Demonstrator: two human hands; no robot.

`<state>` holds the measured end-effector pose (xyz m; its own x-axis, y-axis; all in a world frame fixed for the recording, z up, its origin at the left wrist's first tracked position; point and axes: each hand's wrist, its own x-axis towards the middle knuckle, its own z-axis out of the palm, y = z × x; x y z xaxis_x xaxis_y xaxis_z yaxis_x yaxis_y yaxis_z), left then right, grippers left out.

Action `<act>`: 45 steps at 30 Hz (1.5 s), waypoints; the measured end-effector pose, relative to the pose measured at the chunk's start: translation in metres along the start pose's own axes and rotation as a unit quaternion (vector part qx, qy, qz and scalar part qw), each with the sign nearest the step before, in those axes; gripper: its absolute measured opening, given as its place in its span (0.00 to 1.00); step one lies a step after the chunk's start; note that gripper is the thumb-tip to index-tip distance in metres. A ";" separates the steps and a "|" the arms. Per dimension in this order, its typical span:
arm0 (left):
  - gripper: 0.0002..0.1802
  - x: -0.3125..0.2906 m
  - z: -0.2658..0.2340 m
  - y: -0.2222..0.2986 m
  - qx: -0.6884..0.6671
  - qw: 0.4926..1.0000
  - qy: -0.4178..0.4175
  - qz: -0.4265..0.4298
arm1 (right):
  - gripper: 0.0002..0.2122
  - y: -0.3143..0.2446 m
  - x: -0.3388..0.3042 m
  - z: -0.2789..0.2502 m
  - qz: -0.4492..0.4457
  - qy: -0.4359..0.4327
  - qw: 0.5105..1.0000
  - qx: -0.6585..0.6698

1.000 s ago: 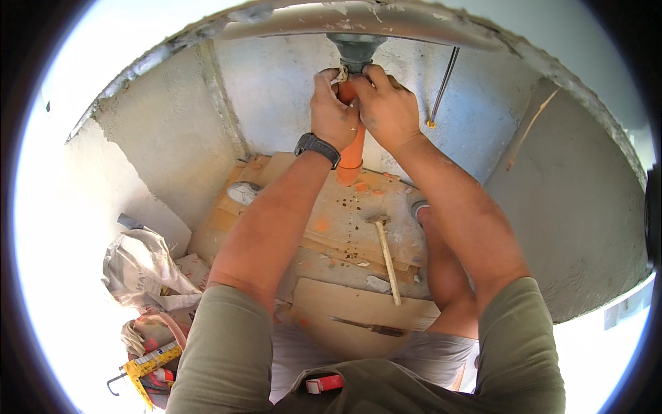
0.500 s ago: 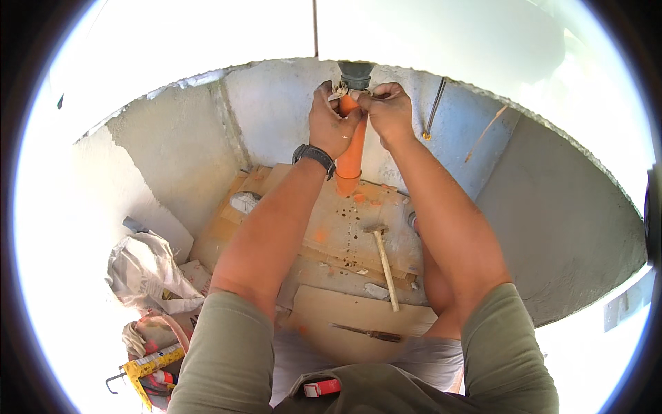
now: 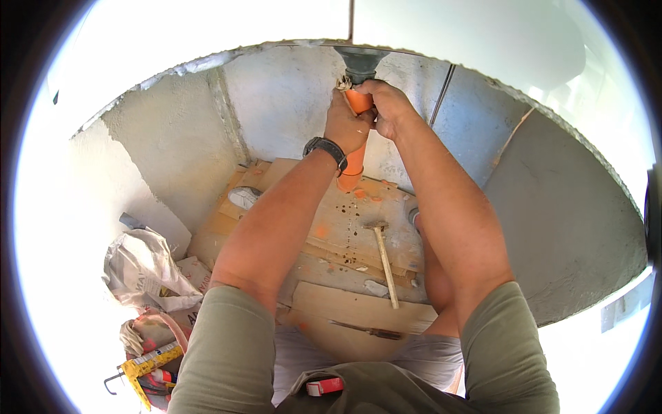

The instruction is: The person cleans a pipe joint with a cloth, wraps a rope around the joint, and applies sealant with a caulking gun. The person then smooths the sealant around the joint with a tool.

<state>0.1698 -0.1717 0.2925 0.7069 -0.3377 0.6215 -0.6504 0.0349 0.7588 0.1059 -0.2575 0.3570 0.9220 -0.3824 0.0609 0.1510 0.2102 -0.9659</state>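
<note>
An orange plastic pipe (image 3: 354,163) rises from the cardboard-covered floor to a dark grey drain fitting (image 3: 360,63) under the white slab. Around the pipe's upper part is my left hand (image 3: 347,123), its fingers closed and partly hidden behind the pipe. My right hand (image 3: 389,107) grips the pipe's top from the other side, just below the fitting, with its fingertips curled round the back. A crumpled pale strip (image 3: 343,83), perhaps cloth or paper, sticks out above my left fingers beside the pipe's top end. My hands hide the middle of the pipe.
Overhead hangs the white slab's rough edge (image 3: 207,63). A hammer (image 3: 385,265) and a screwdriver (image 3: 365,330) lie on the cardboard (image 3: 310,303). At lower left are a crumpled bag (image 3: 141,269), a bucket (image 3: 162,330) and a yellow caulking gun (image 3: 148,361).
My left hand has shifted slightly lower and to the right on the pipe. My right hand has turned and closed round the pipe's top. The view has tilted slightly.
</note>
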 end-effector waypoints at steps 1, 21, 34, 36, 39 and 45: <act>0.37 0.000 0.000 -0.001 0.012 1.000 0.003 0.003 | 0.07 0.000 0.001 0.001 0.000 -0.004 1.000 0.015; 0.38 0.003 0.003 -0.017 0.090 0.990 0.019 0.109 | 0.19 0.013 0.014 0.003 -0.067 -0.007 0.993 -0.097; 0.36 0.008 0.004 -0.027 0.074 0.987 0.003 0.139 | 0.25 0.023 0.011 -0.004 -0.164 -0.039 0.971 -0.168; 0.36 0.008 0.005 -0.028 0.064 0.989 0.008 0.136 | 0.23 0.020 0.010 0.000 -0.145 -0.033 0.981 -0.127; 0.35 0.005 0.006 -0.025 0.073 0.989 0.029 0.123 | 0.20 0.016 0.012 0.004 -0.103 -0.030 0.990 -0.091; 0.32 0.000 0.004 -0.014 0.104 0.984 0.048 0.136 | 0.18 0.014 0.016 -0.002 -0.077 -0.048 0.991 -0.103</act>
<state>0.1776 -0.1763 0.2806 0.5152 -0.2510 0.8195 -0.8550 -0.0847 0.5116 0.1224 -0.2626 0.3436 0.9247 -0.3071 0.2251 0.2253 -0.0354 -0.9737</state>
